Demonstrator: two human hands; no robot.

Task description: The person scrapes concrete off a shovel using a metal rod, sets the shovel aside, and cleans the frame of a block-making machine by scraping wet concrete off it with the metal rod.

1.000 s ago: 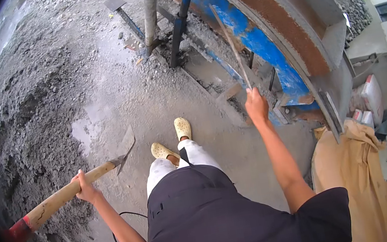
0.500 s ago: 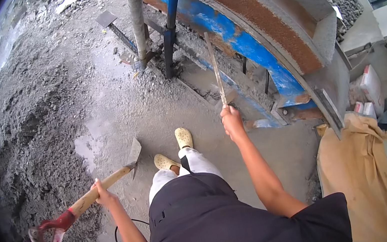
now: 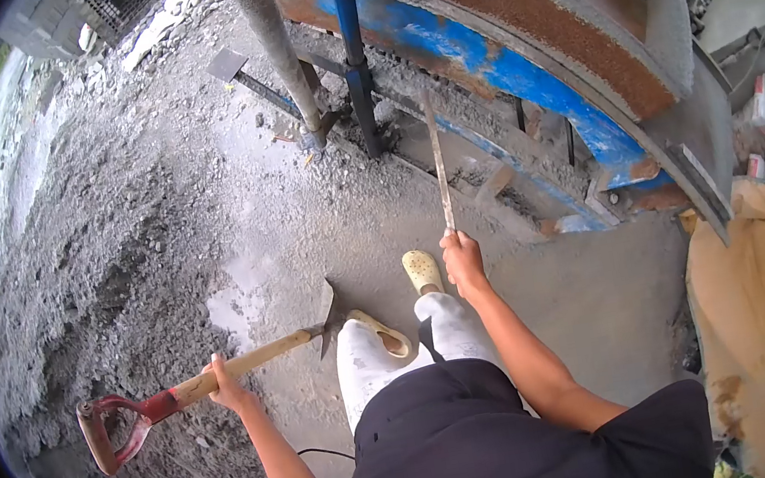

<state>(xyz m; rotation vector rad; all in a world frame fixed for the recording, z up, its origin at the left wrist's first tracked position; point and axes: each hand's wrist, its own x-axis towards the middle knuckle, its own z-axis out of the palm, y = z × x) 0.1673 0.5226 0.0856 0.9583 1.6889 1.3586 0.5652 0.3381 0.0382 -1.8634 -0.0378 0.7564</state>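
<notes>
Beside the grey heap [image 3: 91, 295] in the head view, the left hand [image 3: 229, 385] is closed round the shovel [image 3: 266, 355], whose blade is near a shoe [image 3: 381, 333]. The right hand [image 3: 463, 258] grips a thin bar [image 3: 441, 170] pointing towards the blue-and-rust machine [image 3: 528, 81]; contact cannot be told. Both tools are in hand, neither laid down; no load shows on the blade.

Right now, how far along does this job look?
Already done: both tools are picked up. In hand: the left hand grips the shovel, the right hand a thin bar pointing away from the body. Left: the loose gray heap probably remains to be worked, though how much has been moved cannot be told.
</notes>
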